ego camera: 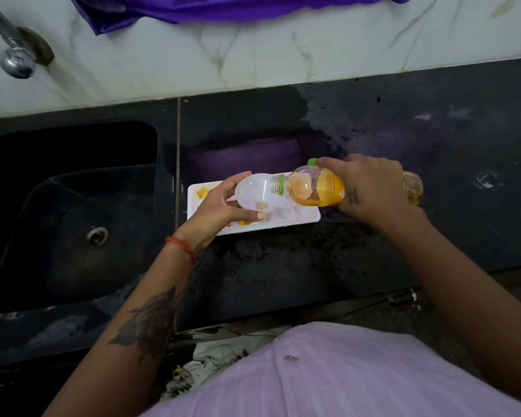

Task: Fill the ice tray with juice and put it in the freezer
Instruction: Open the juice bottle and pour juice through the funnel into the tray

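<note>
A white ice tray [301,218] lies on the black counter [283,266] just right of the sink. Its star-shaped cells at the left end hold orange juice. Above the tray my left hand [217,206] holds a clear plastic funnel [253,192], wide mouth facing up and left. My right hand [370,185] grips a clear juice bottle [310,188] lying almost level, its open neck with a green ring at the funnel's rim. Orange juice sits in the bottle's body. A green cap [312,161] shows by my right fingertips. Much of the tray is hidden under hands and funnel.
A black sink [73,224] with a steel drain is at the left, a chrome tap [12,52] above it. A white tiled wall rises behind, with a purple cloth [223,7] at the top. The counter's back right looks wet.
</note>
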### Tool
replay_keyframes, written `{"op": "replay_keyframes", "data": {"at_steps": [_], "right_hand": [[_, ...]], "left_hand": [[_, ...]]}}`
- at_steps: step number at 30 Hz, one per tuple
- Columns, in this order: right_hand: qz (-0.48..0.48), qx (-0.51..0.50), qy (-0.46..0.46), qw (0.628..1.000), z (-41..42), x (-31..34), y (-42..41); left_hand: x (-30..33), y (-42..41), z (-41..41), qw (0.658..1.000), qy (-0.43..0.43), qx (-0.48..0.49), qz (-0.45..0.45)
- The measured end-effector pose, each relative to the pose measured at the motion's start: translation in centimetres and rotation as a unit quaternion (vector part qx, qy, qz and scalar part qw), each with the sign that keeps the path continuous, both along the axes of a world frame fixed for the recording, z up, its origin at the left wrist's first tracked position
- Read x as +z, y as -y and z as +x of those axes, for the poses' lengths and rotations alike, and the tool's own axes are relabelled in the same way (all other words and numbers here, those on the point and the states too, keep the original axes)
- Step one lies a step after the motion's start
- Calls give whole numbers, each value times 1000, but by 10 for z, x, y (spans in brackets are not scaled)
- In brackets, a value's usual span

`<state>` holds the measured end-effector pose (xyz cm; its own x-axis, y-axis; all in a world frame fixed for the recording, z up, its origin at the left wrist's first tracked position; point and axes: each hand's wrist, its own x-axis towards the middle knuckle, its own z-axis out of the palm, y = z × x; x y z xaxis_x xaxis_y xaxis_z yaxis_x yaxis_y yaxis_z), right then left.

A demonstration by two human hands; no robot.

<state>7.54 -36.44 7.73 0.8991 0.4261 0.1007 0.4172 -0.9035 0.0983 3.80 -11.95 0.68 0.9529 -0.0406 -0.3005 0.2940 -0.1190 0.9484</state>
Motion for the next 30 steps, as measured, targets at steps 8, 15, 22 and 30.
{"op": "replay_keyframes", "data": {"at_steps": [8,15,22,30], "right_hand": [[-22,-5,1,1000,1,1,-3],[-23,-5,9,1000,2,1,-4],[6,-9,1,1000,3,1,0],[56,-25,-12,998,1,8,10]], "left_hand": [[-1,1,3,1000,0,-5,-4],[1,0,4,1000,-3,-8,0],[4,1,4,1000,12,-10,-11],[12,6,9,998,31,-15,-45]]}}
